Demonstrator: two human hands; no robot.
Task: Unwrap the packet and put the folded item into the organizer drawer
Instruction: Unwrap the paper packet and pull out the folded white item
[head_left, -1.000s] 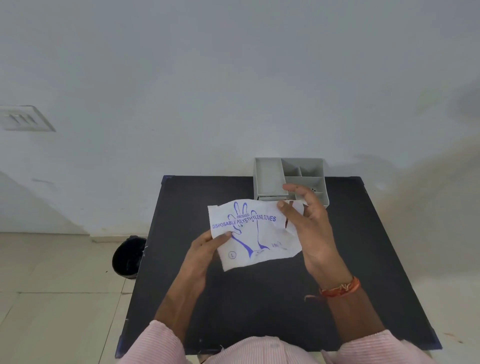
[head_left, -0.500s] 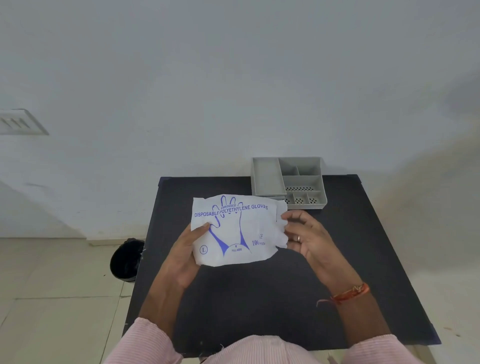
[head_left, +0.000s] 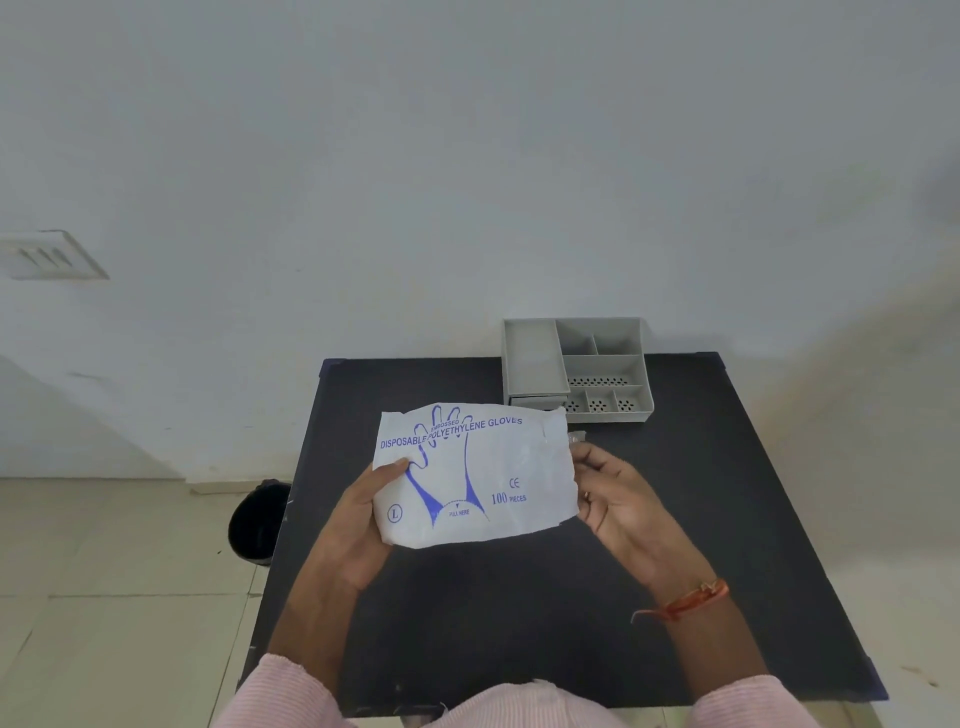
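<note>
Here the left hand pinches the left edge of the thin white printed glove packet, held above the black desk; it looks light, limp and slippery, best taken at the printed pull tab. The right hand grips its right edge, below the grey plastic compartment organizer at the desk's far edge.
</note>
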